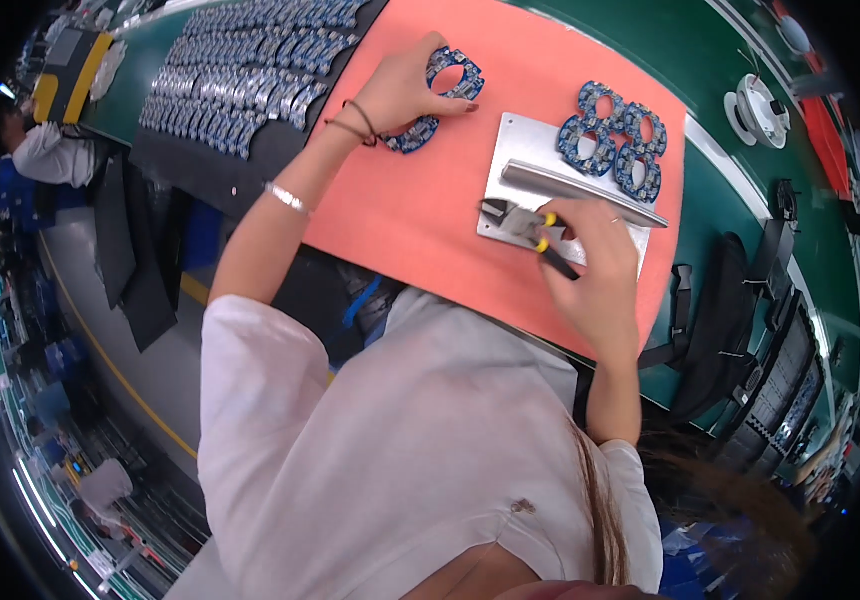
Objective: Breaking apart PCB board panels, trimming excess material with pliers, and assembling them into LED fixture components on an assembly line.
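My left hand (402, 88) is closed on a panel of round blue circuit boards (468, 80) over the orange mat; part of the panel is hidden behind the fingers. In my right hand (595, 262) is a pair of cutting pliers (525, 224) with black and yellow handles, its jaws pointing left above a metal plate (500, 185). A raised metal bar (580, 192) runs across that plate. Beyond the bar, several ring-shaped blue circuit boards (587, 146) lie joined in a cluster, partly on the plate.
Many blue boards (250, 75) stand in rows on a black sheet at the far left. The orange mat (410, 215) covers the green bench (690, 60). A round white device (758, 110) sits at the far right, and a black bag-like object (715, 320) lies nearer.
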A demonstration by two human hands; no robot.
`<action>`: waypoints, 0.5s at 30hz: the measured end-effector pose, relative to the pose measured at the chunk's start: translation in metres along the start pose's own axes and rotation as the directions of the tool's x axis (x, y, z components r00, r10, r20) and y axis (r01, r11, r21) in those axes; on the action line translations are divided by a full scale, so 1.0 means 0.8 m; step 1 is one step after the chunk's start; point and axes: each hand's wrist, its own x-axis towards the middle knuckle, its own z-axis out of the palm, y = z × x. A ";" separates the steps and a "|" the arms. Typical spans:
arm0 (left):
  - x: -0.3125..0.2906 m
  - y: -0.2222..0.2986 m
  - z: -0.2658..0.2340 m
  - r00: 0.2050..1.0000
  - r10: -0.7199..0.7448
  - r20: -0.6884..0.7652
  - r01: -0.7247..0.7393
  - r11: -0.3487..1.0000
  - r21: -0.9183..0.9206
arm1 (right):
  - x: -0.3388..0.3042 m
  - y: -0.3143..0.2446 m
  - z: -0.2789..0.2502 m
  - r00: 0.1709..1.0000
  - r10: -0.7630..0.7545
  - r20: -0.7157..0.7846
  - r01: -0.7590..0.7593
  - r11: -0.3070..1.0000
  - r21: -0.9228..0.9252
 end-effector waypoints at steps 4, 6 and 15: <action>-0.005 0.073 -0.021 0.963 0.156 -0.220 -0.196 0.966 -0.170 | 0.054 0.011 -0.018 0.962 0.132 -0.239 -0.080 0.973 0.218; -0.012 0.112 -0.026 0.995 0.003 -0.096 -0.046 0.892 -0.449 | 0.085 0.013 -0.020 0.947 0.242 -0.211 -0.090 0.830 0.551; -0.004 0.189 -0.014 0.980 -0.131 -0.150 -0.038 0.614 -0.788 | 0.113 -0.002 -0.040 0.994 0.059 -0.097 0.030 0.684 0.729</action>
